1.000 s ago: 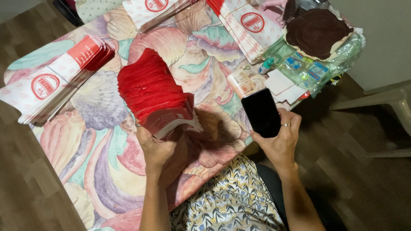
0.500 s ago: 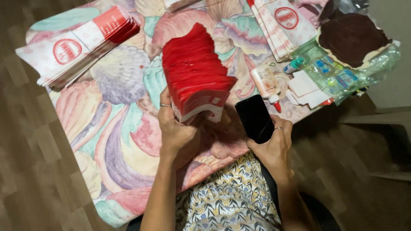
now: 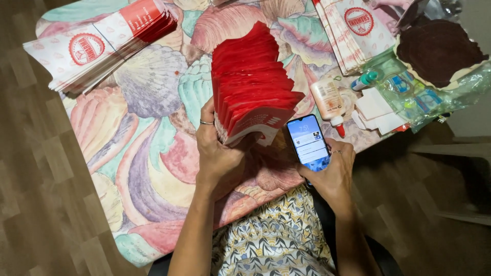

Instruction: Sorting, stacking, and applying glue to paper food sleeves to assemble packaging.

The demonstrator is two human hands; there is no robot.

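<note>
1. Your left hand (image 3: 217,153) grips the near end of a fanned red bag stack (image 3: 250,84) mid-table; light, floppy and slippery, so pinch the whole bundle at its base.
2. Your right hand (image 3: 332,171) clasps a phone (image 3: 308,142) at the table's near edge.

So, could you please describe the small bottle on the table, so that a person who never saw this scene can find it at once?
Start at the table with the pastel seashell cloth and go to the fanned red stack that the left hand holds. Just right of it, above the lit phone in the right hand, lies the bottle: pale peach, lying flat, with a red tip, unlike the flat paper around it.
</note>
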